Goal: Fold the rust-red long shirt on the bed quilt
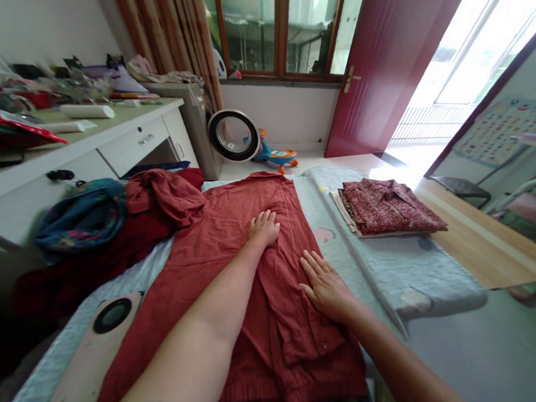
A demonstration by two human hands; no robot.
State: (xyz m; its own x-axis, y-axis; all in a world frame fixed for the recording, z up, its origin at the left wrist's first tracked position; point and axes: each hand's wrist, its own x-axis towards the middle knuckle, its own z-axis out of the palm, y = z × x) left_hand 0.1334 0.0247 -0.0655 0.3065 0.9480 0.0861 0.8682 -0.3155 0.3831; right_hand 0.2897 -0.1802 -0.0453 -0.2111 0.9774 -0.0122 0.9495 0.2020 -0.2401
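My left hand (265,227) lies palm down with the arm stretched straight out, its grip fully open, fingers together, holding nothing, only pressing on the cloth. My right hand (325,287) sits nearer to me and just right of it, also flat, grip spread wide, on a folded-over flap. Under both is the red shirt (232,220), creased and laid out flat along the bed (387,272). Right of the right hand runs a bare strip of quilt, then a folded patterned garment (388,206) near the bed's edge. Left of the left hand, a heap of clothes (105,221) touches the shirt; a flat board (88,367) lies nearer me.
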